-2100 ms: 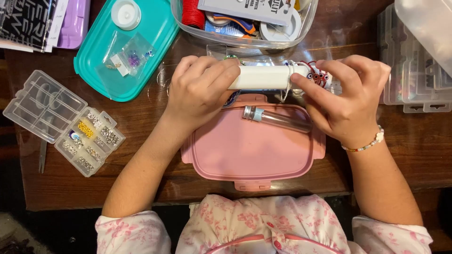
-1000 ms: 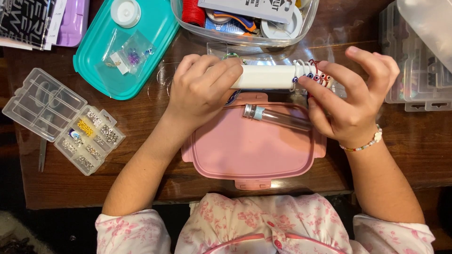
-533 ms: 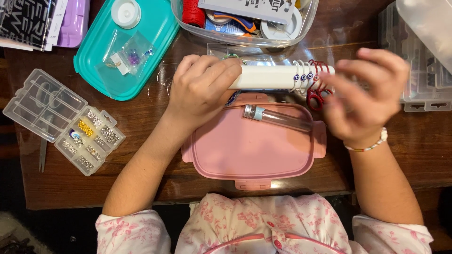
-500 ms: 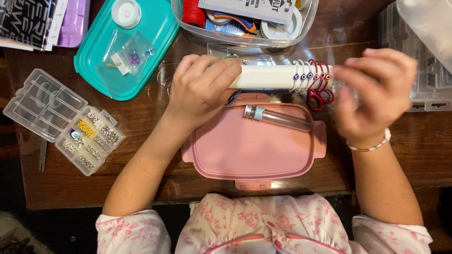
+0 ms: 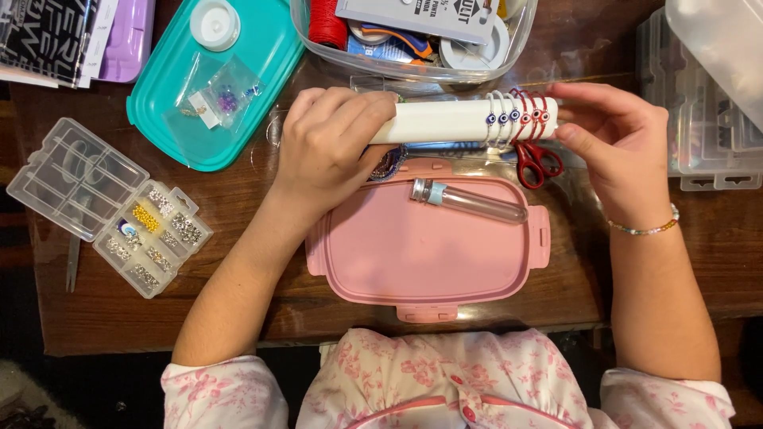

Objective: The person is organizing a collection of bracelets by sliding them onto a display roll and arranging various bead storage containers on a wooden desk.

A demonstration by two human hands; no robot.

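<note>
Bracelets (image 5: 517, 117) sit threaded around the white tube (image 5: 453, 121), just left of the right hand (image 5: 616, 147), whose fingers pinch the tube's end. The left hand (image 5: 330, 151) is clamped on the other end. Judged step: seating bracelets; steadying the tube matters next.

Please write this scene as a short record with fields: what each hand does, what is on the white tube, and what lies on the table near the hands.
left hand: left hand grips one end of the white tube
right hand: right hand touches the other end, fingers at the bracelets
on tube: white and red bracelets with small beads
below tube: pink lid bearing a clear vial; red scissors
left side: clear bead organizer, teal lid
</note>
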